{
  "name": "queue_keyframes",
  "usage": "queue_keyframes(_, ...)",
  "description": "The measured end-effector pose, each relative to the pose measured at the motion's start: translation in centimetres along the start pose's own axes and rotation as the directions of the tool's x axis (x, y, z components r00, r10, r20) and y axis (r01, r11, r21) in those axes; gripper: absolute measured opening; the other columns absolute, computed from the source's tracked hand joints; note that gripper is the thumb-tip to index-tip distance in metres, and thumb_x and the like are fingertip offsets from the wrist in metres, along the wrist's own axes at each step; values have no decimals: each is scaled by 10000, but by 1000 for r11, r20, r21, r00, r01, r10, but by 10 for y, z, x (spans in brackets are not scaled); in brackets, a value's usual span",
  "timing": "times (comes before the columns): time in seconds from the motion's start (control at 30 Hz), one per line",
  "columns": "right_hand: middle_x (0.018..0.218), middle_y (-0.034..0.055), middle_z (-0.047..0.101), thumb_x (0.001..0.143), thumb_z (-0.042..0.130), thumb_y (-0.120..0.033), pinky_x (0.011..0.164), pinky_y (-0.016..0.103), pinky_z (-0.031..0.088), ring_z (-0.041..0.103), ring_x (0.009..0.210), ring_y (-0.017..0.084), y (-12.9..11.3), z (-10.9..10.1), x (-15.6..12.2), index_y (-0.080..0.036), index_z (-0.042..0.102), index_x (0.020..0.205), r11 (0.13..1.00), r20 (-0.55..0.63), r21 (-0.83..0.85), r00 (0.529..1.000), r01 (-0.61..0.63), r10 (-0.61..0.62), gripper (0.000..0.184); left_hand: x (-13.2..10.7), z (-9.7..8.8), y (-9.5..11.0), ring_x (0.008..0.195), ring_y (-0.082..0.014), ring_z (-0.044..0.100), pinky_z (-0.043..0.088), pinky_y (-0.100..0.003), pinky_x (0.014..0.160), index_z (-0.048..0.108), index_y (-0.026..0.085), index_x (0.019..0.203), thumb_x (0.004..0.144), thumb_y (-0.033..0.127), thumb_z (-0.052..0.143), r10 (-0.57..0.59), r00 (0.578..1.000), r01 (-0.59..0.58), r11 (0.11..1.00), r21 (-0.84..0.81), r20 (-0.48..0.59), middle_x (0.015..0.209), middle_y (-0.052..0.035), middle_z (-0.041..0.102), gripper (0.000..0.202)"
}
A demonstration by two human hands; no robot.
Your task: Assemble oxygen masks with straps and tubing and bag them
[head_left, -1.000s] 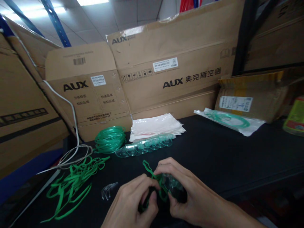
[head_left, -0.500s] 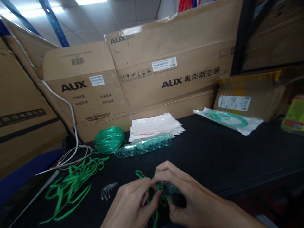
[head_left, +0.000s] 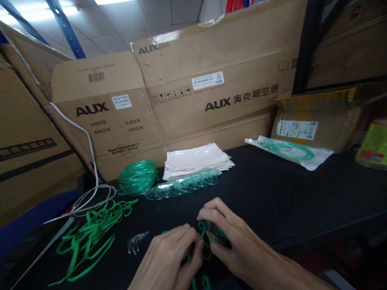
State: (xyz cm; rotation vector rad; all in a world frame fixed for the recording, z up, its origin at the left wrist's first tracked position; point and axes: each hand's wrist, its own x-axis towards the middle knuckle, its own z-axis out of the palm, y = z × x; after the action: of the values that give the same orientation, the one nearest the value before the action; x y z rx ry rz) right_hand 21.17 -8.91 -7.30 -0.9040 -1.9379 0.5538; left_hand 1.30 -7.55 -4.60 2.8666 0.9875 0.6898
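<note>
My left hand (head_left: 172, 253) pinches a green elastic strap (head_left: 203, 232) between thumb and fingers. From there the strap runs up to a clear green plastic mask (head_left: 219, 233), which my right hand (head_left: 229, 233) grips with its fingers curled round it. Much of the mask is hidden by the right hand. Loose ends of the strap hang below, between the hands. To the left lie a small heap of clear thin strips (head_left: 136, 242) and a tangle of green straps (head_left: 96, 229).
A row of nested clear green masks (head_left: 183, 186) lies before a stack of white pouches (head_left: 198, 159). Coiled green tubing (head_left: 138, 177) stands left of them. A pouch with tubing (head_left: 288, 151) lies back right by a cardboard box (head_left: 317, 117). Large cartons (head_left: 223, 72) wall the back.
My hands have drawn slightly apart at the fingertips, and more of the strap between them shows. The right hand has lifted a little. The camera view has shifted slightly.
</note>
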Motion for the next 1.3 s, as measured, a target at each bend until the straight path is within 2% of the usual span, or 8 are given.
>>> queue_keyframes(0.23,1036,46,572,721,447,41,808,285,540,631,935,185,2,-1,5,-238,550,1163,973,-379,-66,908,-221,180,532,-3,3,-4,517,-86,511,365,-202,502,498,216,755,1004,214,493,-43,999,44,999,-18,20,644,55,533,249)
queue_keyframes(0.43,1011,41,597,784,508,-33,809,291,530,641,892,183,1,-3,5,-228,558,1154,971,-441,-117,887,-207,136,421,-4,6,-10,559,-95,562,391,-197,534,552,209,802,1027,246,485,-96,995,96,993,-69,4,669,46,562,238)
queue_keyframes(0.57,1002,37,647,824,544,-66,816,270,526,661,904,173,-10,-8,0,-229,571,1157,993,-328,-71,943,-91,63,372,-2,9,-14,616,-108,610,441,-192,591,609,212,889,1023,240,502,-139,990,135,985,-107,-26,738,31,605,173)
queue_keyframes(0.67,1001,30,712,788,595,-53,866,251,525,686,962,174,-24,-20,-5,-227,629,1107,998,-69,64,998,15,-11,365,-2,8,-15,647,-116,632,468,-188,616,638,221,934,1004,221,528,-154,987,148,981,-126,-39,768,25,627,130)
queue_keyframes(0.77,956,-6,760,755,668,-36,895,248,512,706,924,164,-37,-36,-6,-234,699,1029,974,200,211,979,-78,35,339,-3,6,-13,672,-123,648,488,-188,632,652,225,948,997,218,530,-167,985,160,976,-148,-36,785,19,643,132)
queue_keyframes(0.9,1038,-15,781,790,696,-41,936,257,485,712,959,161,-42,-48,-2,-248,756,1043,948,395,260,916,-185,70,332,-3,6,-13,685,-125,654,496,-192,643,669,235,960,995,241,544,-196,980,189,971,-149,-36,800,19,646,130)
queue_keyframes(1.13,1049,-7,780,756,691,-34,877,230,499,696,974,182,-39,-42,-5,-248,743,1096,978,479,83,868,-190,128,406,-3,9,-14,642,-116,632,474,-195,612,672,227,911,988,225,557,-197,979,188,974,-124,-59,762,26,610,139)
queue_keyframes(1.3,1004,-31,761,777,633,-30,903,235,481,678,953,162,-36,-38,-6,-251,686,1060,975,383,98,912,-200,148,363,-3,7,-14,697,-104,642,493,-178,657,670,244,983,988,192,554,-186,981,174,968,-182,-53,901,15,655,127)
